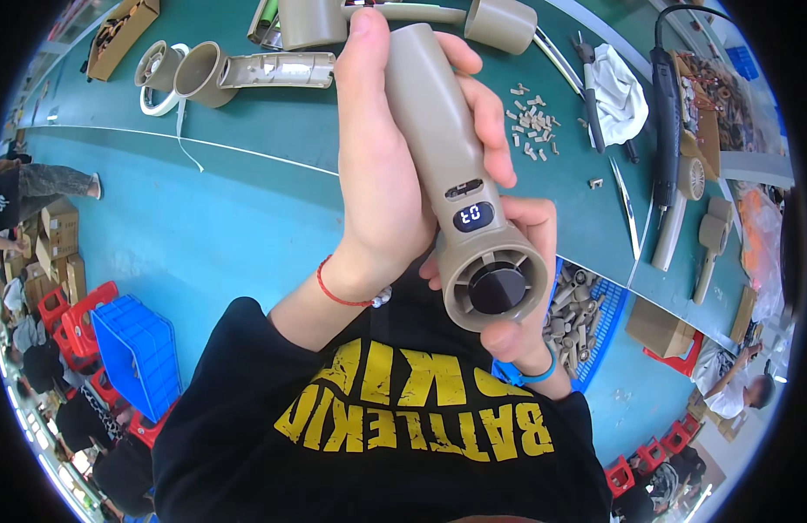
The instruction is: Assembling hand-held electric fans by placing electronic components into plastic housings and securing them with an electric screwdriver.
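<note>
Your left grip (377,196) wraps the handle of the beige fan (434,122), your right grip (536,228) its head, both closed firmly. Loosened fingers might drop it; a forward swing could scatter small parts (534,126) on the table (281,118) beyond your right grip.

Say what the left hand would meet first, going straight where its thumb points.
Probably the long beige plastic piece at the top edge, though the left hand may pass above it; depth is unclear.
</note>
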{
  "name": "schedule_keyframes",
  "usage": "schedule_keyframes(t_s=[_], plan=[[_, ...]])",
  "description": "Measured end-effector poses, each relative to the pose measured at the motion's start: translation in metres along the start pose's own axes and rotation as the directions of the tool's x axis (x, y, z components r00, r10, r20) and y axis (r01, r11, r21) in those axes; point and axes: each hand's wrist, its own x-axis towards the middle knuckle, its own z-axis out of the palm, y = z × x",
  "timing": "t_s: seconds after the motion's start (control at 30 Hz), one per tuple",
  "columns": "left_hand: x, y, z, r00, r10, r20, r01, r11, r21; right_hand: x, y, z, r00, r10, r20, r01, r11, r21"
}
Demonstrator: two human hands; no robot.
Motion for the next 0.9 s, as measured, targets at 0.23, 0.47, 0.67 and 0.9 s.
schedule_keyframes(t_s=[0.23,0.47,0.67,0.9], plan=[[0.011,-0.016,-0.033,0.963,-0.049,0.265,0.162,0.890,-0.425,-0.002,-0.004,-0.005,0.995,0.064,0.080,-0.072,0.992,0.100],[0.005,0.000,-0.013,0.980,-0.156,0.125,0.184,0.946,-0.265,0.000,0.000,0.002,1.000,0.019,-0.015,-0.019,1.000,0.001],[0.010,-0.006,-0.008,0.943,-0.183,0.277,0.303,0.816,-0.492,0.000,0.006,0.003,0.998,-0.064,-0.005,0.064,0.998,-0.010],[0.012,-0.008,-0.020,0.902,-0.238,0.361,0.394,0.795,-0.461,0.000,0.017,-0.011,0.956,-0.246,0.162,0.273,0.946,-0.176]])
